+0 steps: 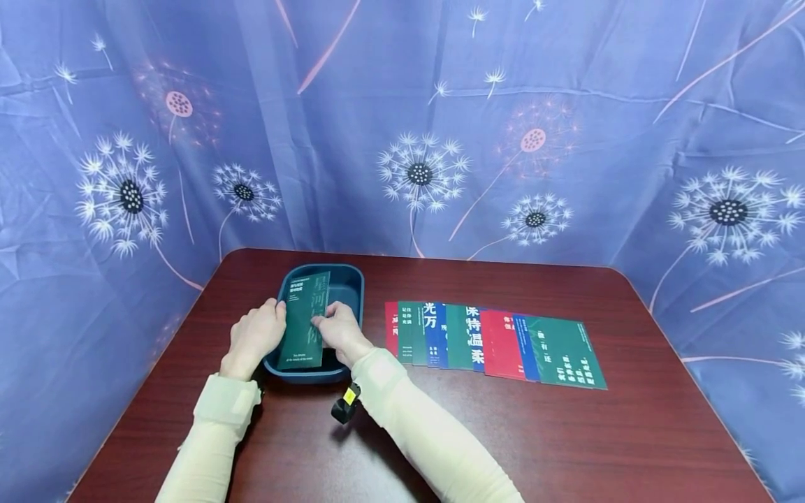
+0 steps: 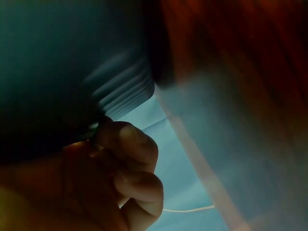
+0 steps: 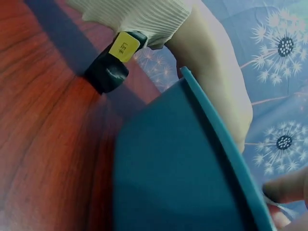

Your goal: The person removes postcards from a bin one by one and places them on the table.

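A dark green card [image 1: 302,321] with pale print lies over the blue plastic tray [image 1: 357,283], tilted a little. At its left edge, beside the tray's rim, my left hand [image 1: 254,335] holds the card with bent fingers. The left wrist view shows curled fingers [image 2: 137,159] close against a dark surface, too dim to make out fully. My right hand [image 1: 342,332] reaches over the tray and pinches the card's right edge between thumb and fingers. Only the right fingertips [image 3: 288,190] show in the right wrist view, behind the tray wall [image 3: 168,154].
To the right, a row of overlapping red, green and blue cards [image 1: 503,342] lies on the dark red wooden table [image 1: 566,440]. A blue curtain [image 1: 352,140] with dandelion prints hangs behind the table. A black wrist camera [image 1: 344,405] hangs under the right sleeve.
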Demonstrator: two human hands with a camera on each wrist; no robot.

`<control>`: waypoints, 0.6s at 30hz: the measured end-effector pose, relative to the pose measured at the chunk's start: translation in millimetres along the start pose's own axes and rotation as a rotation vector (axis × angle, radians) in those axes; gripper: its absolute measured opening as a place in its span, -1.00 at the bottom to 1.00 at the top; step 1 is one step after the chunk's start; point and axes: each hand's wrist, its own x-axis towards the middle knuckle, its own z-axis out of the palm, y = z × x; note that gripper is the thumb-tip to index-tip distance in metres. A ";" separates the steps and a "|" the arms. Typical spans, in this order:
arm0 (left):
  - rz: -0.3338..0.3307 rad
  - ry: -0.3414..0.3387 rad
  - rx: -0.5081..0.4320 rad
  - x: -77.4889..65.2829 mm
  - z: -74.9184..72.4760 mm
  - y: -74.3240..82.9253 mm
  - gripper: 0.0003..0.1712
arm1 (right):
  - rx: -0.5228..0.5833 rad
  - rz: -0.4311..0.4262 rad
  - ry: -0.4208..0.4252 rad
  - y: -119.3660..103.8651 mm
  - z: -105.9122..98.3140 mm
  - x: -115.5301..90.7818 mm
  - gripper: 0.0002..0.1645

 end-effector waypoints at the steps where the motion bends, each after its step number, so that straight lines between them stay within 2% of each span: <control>1: 0.002 -0.001 0.001 0.0 0.1 0.1 -0.44 | 0.008 -0.013 0.004 -0.8 -0.8 -0.7 -0.78; 7: -0.008 -0.008 0.003 0.8 0.5 -0.6 -0.44 | 0.036 -0.068 0.004 -10.8 -5.6 -5.7 -0.86; 13: -0.009 -0.017 0.002 -0.6 0.2 -1.0 -0.45 | -0.041 -0.084 -0.004 -19.0 -12.4 -9.0 -0.82; 18: 0.006 -0.003 0.001 0.7 0.7 -0.5 -0.46 | -0.099 -0.136 0.002 -20.0 -19.6 -7.4 -0.69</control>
